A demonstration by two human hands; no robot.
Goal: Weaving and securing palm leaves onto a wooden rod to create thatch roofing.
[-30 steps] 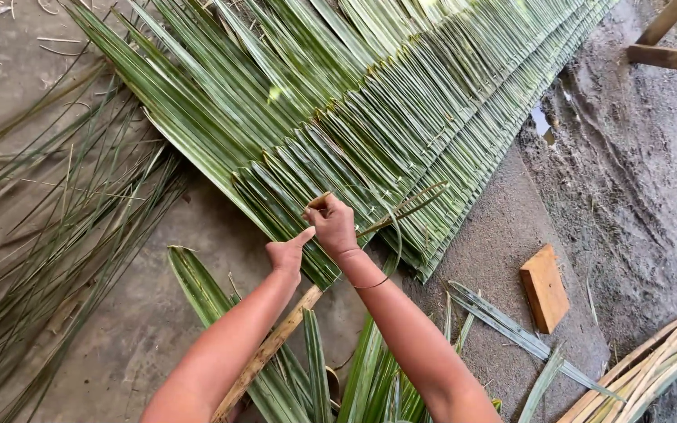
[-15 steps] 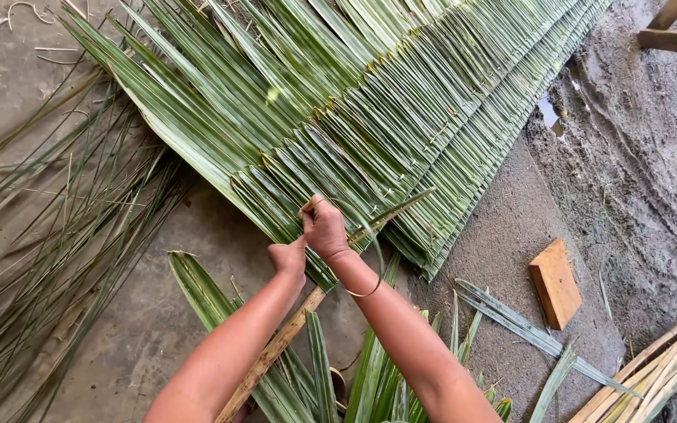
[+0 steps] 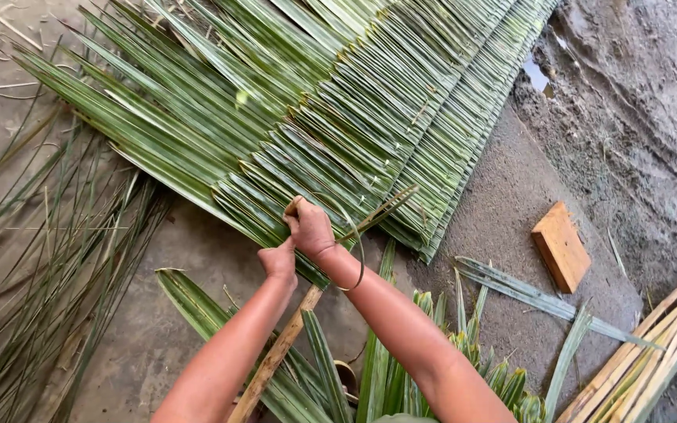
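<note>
A long panel of folded green palm leaves [image 3: 370, 102] lies across the concrete floor, running from the middle to the top right. My right hand [image 3: 309, 229] is closed on the panel's near end, gripping a thin pale strip [image 3: 354, 254] that loops down past my wrist. My left hand [image 3: 278, 261] sits just below and left of it, fingers closed against the last folded leaves. A brown wooden stick [image 3: 276, 356] runs from under the panel's end down toward me.
Thin leaf ribs [image 3: 48, 258] are piled at the left. Loose green leaves [image 3: 401, 368] lie under my arms. A wooden block [image 3: 561, 245] rests on the floor at right, with pale split canes [image 3: 651, 360] at the bottom right. Wet mud [image 3: 636, 117] borders the right side.
Both hands shifted slightly left along the panel's end. The thin strip's loop has been drawn in closer around my right wrist. The view moved, so the block and canes sit differently.
</note>
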